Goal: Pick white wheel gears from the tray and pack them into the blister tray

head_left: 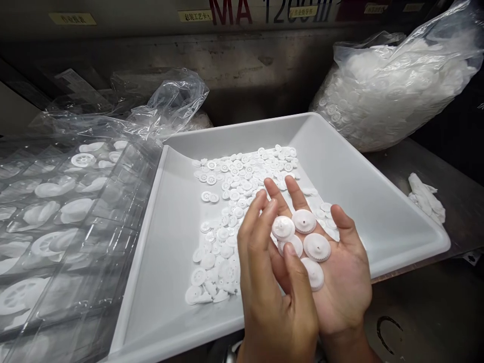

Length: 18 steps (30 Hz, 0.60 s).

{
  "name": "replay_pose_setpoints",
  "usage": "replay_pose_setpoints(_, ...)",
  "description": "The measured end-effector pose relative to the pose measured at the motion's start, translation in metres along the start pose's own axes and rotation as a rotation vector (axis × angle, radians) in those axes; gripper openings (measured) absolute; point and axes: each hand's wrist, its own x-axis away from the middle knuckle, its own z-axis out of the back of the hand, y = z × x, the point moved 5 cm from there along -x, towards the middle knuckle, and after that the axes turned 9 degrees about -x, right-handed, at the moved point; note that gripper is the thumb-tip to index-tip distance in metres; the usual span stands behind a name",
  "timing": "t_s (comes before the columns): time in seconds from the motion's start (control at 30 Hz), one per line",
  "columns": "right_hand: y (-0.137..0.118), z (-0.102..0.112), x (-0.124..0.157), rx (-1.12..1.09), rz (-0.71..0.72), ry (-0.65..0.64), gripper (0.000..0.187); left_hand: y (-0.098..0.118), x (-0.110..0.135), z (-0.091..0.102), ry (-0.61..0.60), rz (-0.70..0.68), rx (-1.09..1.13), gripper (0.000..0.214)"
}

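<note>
My right hand [333, 282] lies palm up over a white plastic tray [159, 242], with several white plastic toothed gears [303, 221] resting on its palm and fingers. My left hand [274, 287] is curled beside it, its fingers and thumb right against those gears. It holds nothing that I can see. Below the fingertips, a spread of many small white gears and wheels [227, 222] lies on the tray floor, partly hidden by both hands.
At the left, stacked clear blister trays [68, 222] hold large white wheels, with a crumpled clear plastic bag [170, 106] behind them. A bulging bag of white gears [393, 91] stands at the back right. A white cloth [425, 199] lies on the metal surface at the right.
</note>
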Motion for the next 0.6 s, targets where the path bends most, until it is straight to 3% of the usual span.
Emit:
replay_pose_setpoints(0.17,0.0023,-0.0042,0.0016,-0.287,0.008,-0.004,0.060,0.0017,0.0012,-0.0010,-0.054,-0.198,-0.110,0.053)
replay_pose_setpoints(0.3,0.0020,-0.0083,0.0027,-0.424,0.024,-0.063,0.062,-0.0045,0.0035,0.0038,-0.063,-0.242,-0.122,0.056)
replay_pose_setpoints(0.6,0.0033,-0.0002,-0.0001,-0.467,0.033,0.029,0.052,-0.0007,-0.0028,0.0034,-0.059,-0.089,0.032,0.046)
